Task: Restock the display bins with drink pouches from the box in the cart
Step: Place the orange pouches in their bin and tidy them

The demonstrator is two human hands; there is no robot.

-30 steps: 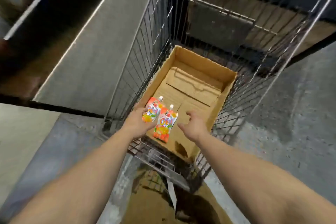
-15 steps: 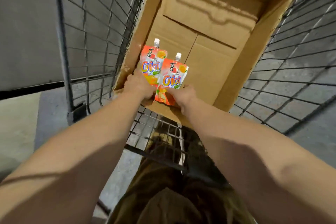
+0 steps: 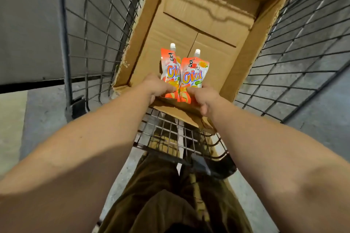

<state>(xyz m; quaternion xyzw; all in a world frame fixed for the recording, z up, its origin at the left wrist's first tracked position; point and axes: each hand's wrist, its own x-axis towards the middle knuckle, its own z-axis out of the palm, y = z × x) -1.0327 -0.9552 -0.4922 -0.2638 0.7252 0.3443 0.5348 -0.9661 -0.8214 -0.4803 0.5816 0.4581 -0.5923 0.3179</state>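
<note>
Two orange drink pouches with white caps stand side by side over the near end of an open cardboard box [image 3: 244, 58]. My left hand [image 3: 158, 88] grips the bottom of the left pouch [image 3: 169, 66]. My right hand [image 3: 203, 98] grips the bottom of the right pouch [image 3: 194, 73], which overlaps the left one. The box floor beyond the pouches holds nothing else that I can see. The box sits inside a black wire cart [image 3: 94, 30].
The cart's wire walls rise on both sides of the box. Its near rim [image 3: 189, 159] crosses under my forearms. Grey concrete floor [image 3: 312, 111] surrounds the cart, with a grey wall to the left. My brown trousers fill the bottom of the view.
My view has swung down close over the box. My right hand, open a second ago, has taken hold of the right pouch, and both pouches now sit together near the box's near edge.
</note>
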